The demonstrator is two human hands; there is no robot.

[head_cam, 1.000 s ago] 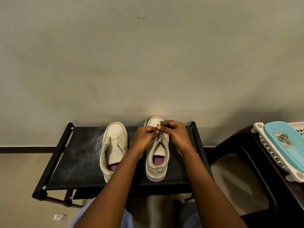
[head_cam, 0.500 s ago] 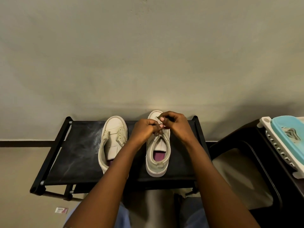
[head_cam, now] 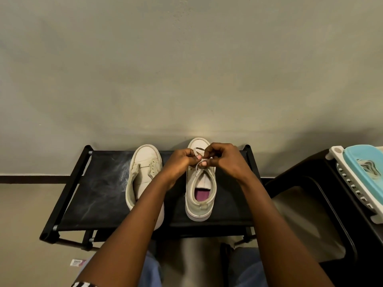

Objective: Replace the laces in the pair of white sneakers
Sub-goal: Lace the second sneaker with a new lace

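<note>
**On the black rack, just below the hands: a lace being worked through the eyelets**

Nearest the person's knees, the heel of the sneaker being laced (head_cam: 200,200) rests on the rack (head_cam: 93,193), its collar open. Directly above it the left hand (head_cam: 182,162) and right hand (head_cam: 223,161) meet over the eyelets. Both have their fingers curled and their thumbs forward, pinching a thin pale lace (head_cam: 198,165) between them.

The lace looks light, limp and a little slippery. It is best held close to its stiff tip, with a fingertip pinch right at the hole. The shoe is soft-sided but holds its shape, so it should stay put if the pull is gentle.

Left of the left hand, the second sneaker (head_cam: 143,162) lies unlaced with its flaps spread. Far to the right of the right hand, a teal basket (head_cam: 352,160) holds what may be the old laces, though they are too small to be sure. Beyond the toes there is only bare wall.

Compared with half a second ago, both hands stay over the same eyelets. The thumbs have drawn closer together and a short strand now shows between them. Neither shoe has shifted.
</note>
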